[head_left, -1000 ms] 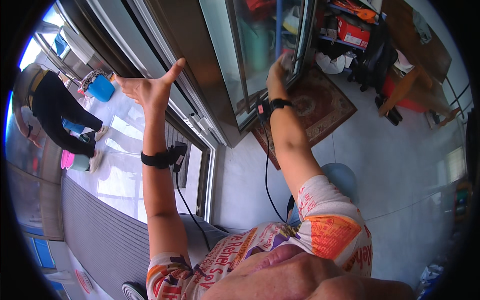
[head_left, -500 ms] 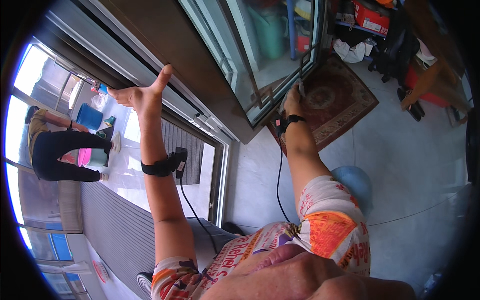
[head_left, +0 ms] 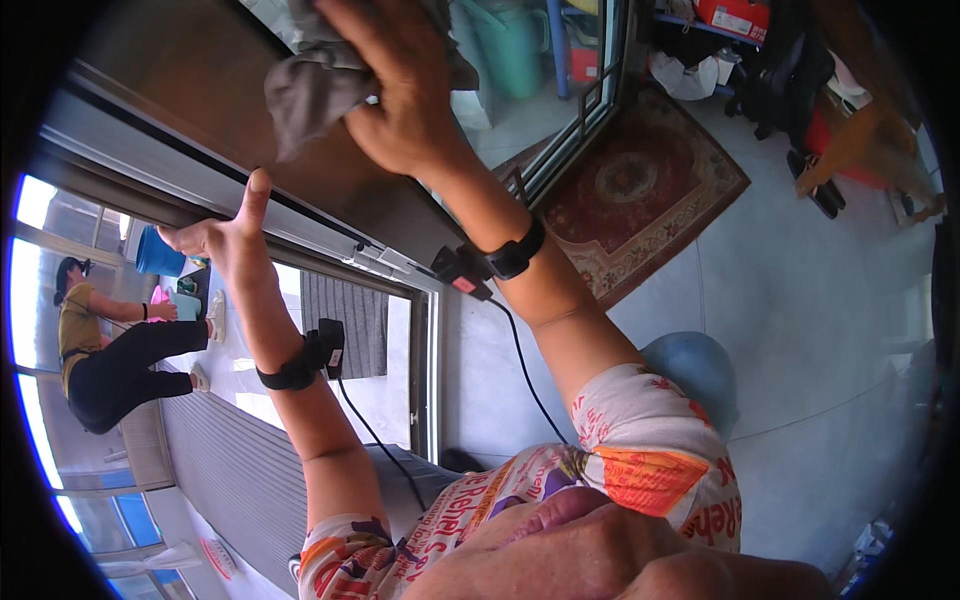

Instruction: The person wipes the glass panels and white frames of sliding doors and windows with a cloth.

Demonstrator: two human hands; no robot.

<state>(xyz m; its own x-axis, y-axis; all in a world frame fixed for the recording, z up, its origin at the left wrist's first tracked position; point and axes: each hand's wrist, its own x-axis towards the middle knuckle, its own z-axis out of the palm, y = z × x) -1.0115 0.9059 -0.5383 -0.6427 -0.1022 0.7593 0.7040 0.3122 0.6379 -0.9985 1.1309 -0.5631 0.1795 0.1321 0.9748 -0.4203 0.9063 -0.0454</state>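
Observation:
Bunched grey cloth (head_left: pixel 320 90) lies against the dark brown door frame (head_left: pixel 180 110), under my right hand (head_left: pixel 405 105). That hand is closed on the cloth, its fingers pointing up toward the picture's top edge. Farther left, my left hand (head_left: pixel 235 240) holds the edge of the door, thumb raised on one side and fingers hooked over the other. A black strap with a small cabled box circles each of my wrists. Glass panes (head_left: pixel 480 130) sit beyond my right hand.
A patterned red rug (head_left: pixel 650 190) lies on the pale tiled floor. Shoes and a red box (head_left: pixel 735 18) fill a rack at the far right. A blue round object (head_left: pixel 695 375) is beside my right arm. At left, a person (head_left: pixel 110 340) bends near a blue bucket (head_left: pixel 160 252).
My right hand has come up and left from low on the glass door to the brown frame, with the cloth. My left hand has shifted left and slightly down. The other person's posture has changed.

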